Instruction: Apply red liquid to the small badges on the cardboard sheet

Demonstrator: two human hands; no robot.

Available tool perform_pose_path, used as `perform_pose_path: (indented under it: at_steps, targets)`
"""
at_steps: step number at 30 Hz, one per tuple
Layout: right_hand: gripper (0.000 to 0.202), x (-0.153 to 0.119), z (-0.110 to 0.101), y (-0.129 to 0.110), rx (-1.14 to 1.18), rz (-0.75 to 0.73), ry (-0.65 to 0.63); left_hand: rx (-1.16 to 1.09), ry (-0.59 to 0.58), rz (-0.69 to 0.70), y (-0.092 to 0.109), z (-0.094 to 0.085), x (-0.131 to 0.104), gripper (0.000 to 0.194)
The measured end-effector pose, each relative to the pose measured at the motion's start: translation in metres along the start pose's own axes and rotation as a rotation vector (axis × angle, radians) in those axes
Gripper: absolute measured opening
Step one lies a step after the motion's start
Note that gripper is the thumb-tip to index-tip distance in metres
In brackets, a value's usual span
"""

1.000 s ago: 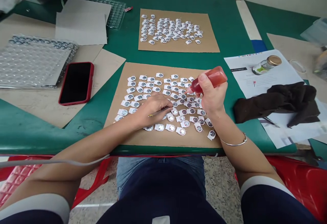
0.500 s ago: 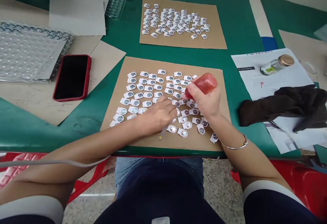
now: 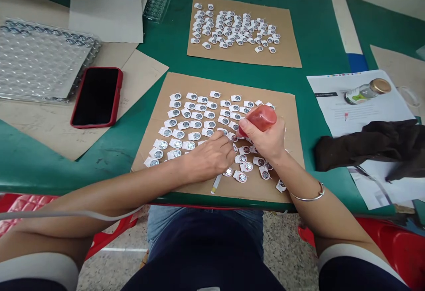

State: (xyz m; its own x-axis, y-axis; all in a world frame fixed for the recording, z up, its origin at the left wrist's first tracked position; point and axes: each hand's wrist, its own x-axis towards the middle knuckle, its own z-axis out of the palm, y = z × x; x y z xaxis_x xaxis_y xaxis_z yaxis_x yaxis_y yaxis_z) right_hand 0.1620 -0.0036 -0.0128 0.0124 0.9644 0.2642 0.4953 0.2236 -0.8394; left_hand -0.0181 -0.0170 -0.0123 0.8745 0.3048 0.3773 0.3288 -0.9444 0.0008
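Note:
My right hand is wrapped round a red squeeze bottle, tilted with its lower end toward the small pieces; its tip is hidden. Close beside it, my left hand has its fingers curled over the pieces. A slim white stick with a yellowish end juts out beneath that palm, seemingly gripped; the fingertips do not show. Both hands are over a brown cardboard sheet bearing rows of small white tabbed pieces with round silvery faces.
Farther back, a second cardboard sheet carries many similar pieces. A red-cased phone and a bubble-wrapped pack are at left. At right are a small glass jar, a dark cloth and printed paper.
The view has shifted slightly. My right hand and the red bottle have moved a little down and left relative to the pieces. The stick under my left hand has changed its angle and shows more clearly.

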Motion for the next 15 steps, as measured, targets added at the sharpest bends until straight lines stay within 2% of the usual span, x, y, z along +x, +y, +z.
perform_pose_path:
  at_steps: [3,15]
  targets:
    - [0.03,0.0002,0.0005,-0.0022,-0.006,0.087,0.043,0.0,0.006,-0.002,0.0,0.0009,-0.0002,0.027]
    - [0.026,0.001,0.0004,-0.0016,0.04,0.089,0.032,-0.005,-0.037,-0.016,-0.0005,0.0001,-0.0007,0.027]
